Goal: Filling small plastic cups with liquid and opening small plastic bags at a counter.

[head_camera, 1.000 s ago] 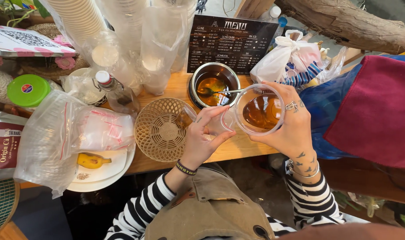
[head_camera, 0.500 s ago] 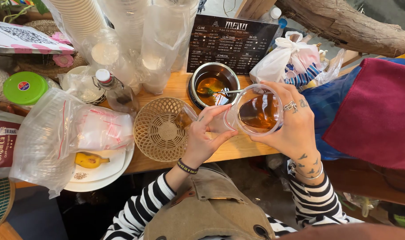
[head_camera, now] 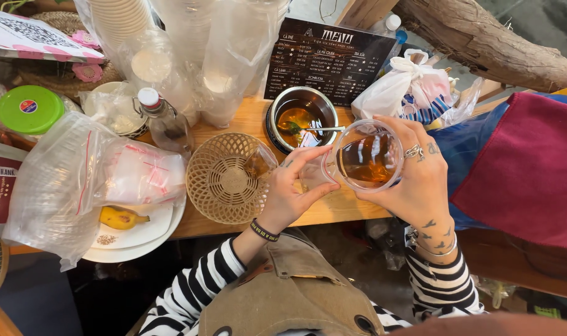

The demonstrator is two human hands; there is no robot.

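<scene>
My right hand (head_camera: 423, 177) is wrapped around a clear plastic cup (head_camera: 367, 158) of brown liquid, tilted toward me above the wooden counter's (head_camera: 333, 208) front edge. My left hand (head_camera: 288, 194) pinches a clear plastic lid (head_camera: 313, 177) against the left side of the cup's rim. Just behind the cup stands a metal bowl (head_camera: 299, 115) of brown liquid with a spoon and a green leaf in it. A round wicker basket (head_camera: 224, 180) lies left of my left hand, with a small clear piece (head_camera: 258, 163) at its right edge.
A dark menu board (head_camera: 327, 59) leans behind the bowl. A small glass bottle (head_camera: 165, 127), stacked cups in plastic, bagged lids (head_camera: 78, 180), a plate with a banana (head_camera: 121, 218) and a green lid (head_camera: 28, 109) crowd the left. A tied white bag (head_camera: 408, 87) and red cloth (head_camera: 526, 162) sit on the right.
Both hands stay at the cup. My left fingers have shifted slightly along the rim with the lid; nothing else has moved.
</scene>
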